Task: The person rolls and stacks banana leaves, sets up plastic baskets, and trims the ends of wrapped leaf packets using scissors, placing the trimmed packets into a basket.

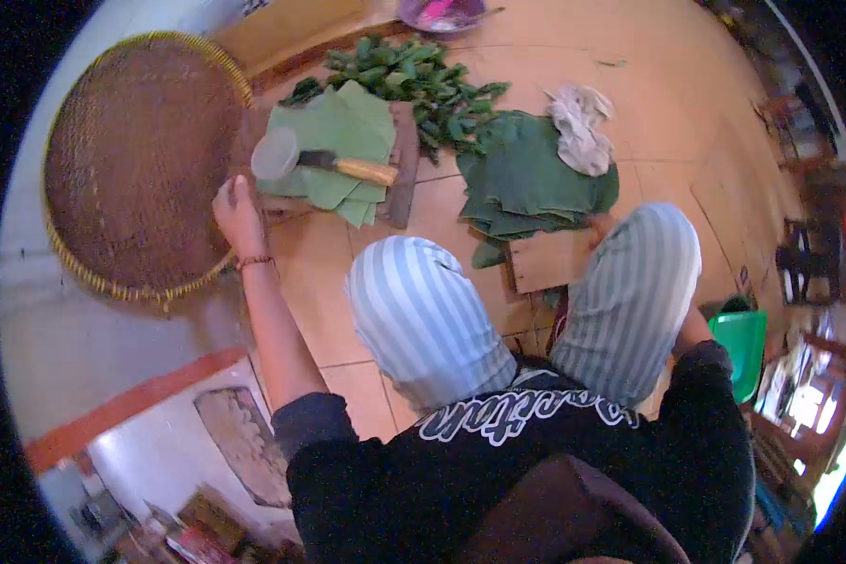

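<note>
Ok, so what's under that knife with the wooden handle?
Light green leaf pieces lie under the knife, on a brown board. The upper pieces hide much of the lower ones and the board's middle.

The person's left arm [285, 324] extends forward, left hand [239, 209] with fingers bent — the right arm [703, 378] bends outside the raised right knee [644, 249], which mostly hides the right hand [600, 228].

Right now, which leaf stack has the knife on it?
The paler green stack, beside the round woven tray; the darker stack carries a crumpled cloth instead.
</note>
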`<state>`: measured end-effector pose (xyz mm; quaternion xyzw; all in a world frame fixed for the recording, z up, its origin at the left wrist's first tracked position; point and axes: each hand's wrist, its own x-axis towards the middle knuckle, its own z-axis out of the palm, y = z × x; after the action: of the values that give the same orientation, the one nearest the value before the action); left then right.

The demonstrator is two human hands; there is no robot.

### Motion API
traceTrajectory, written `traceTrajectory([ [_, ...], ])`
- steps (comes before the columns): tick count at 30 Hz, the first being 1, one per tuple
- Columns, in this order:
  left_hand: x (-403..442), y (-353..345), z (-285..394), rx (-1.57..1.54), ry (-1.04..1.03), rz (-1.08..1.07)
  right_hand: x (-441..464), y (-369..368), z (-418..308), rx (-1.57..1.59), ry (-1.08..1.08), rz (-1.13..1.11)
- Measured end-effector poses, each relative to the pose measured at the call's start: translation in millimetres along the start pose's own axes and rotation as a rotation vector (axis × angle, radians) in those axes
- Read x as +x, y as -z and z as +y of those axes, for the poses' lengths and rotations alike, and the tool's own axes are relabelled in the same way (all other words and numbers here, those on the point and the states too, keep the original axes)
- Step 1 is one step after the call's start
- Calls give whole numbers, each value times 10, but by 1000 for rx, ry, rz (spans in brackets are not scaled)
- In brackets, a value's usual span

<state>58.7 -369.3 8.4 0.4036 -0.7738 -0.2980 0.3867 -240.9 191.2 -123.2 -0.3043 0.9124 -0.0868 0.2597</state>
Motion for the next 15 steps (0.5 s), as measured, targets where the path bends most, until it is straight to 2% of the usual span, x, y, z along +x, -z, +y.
traceTrajectory([
  [2,-235,186,124,56,-51,-7,99,-254,-124,-128,75,-138],
  [5,-684,490,90,47,-24,-59,214,-502,-204,-276,182,-304],
  [7,-1135,568,54,-180,196,-65,272,-560,-215,-337,251,-396],
  [9,-1588,676,270,-52,363,-224,293,-545,-214,-349,328,-483],
  [11,-2090,549,-209,-159,412,-335,302,-522,-114,-326,415,-578],
  [13,-2480,354,-351,-286,279,-327,344,-492,-94,-271,500,-671],
  [15,-2675,113,-382,-361,239,-331,284,134,-648,-74,570,-737],
])
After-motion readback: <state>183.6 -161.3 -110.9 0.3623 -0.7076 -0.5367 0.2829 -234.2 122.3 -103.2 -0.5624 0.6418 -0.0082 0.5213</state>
